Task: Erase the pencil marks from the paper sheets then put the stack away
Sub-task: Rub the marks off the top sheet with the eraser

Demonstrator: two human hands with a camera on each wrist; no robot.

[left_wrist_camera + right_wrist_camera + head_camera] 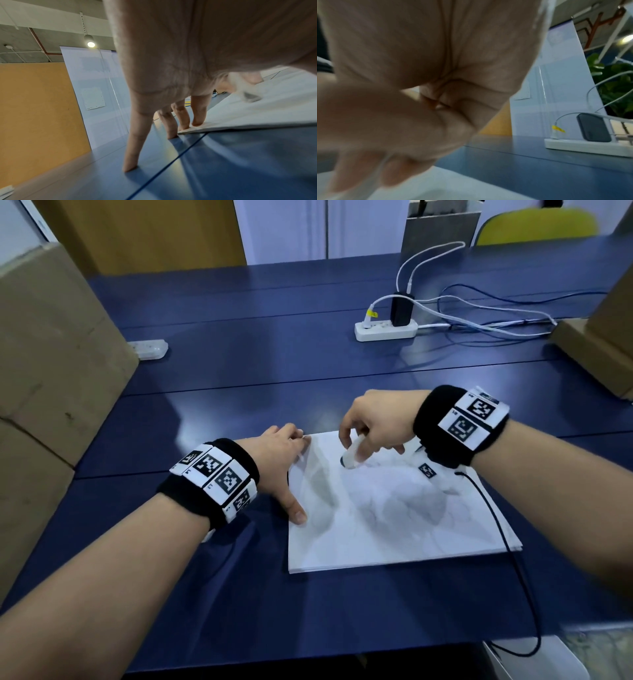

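Note:
A stack of white paper sheets point(394, 518) lies on the blue table point(239, 378) in front of me. My right hand point(373, 422) grips a white eraser point(352, 455), its dark tip down on the top sheet near the far edge. My left hand point(284, 460) is spread with straight fingers at the stack's left edge: the thumb and two fingertips point(197, 122) press the paper point(257, 108), the others rest on the table point(223, 162). The eraser point(247, 92) appears blurred in the left wrist view. In the right wrist view the curled right hand point(402, 108) fills the picture above the paper point(453, 186).
Cardboard boxes point(51, 371) stand at the left, another box point(599, 337) at the right. A white power strip point(385, 330) with a black adapter and cables lies behind the paper, a second strip point(150, 349) at the left. A black cable point(513, 559) runs from my right wrist.

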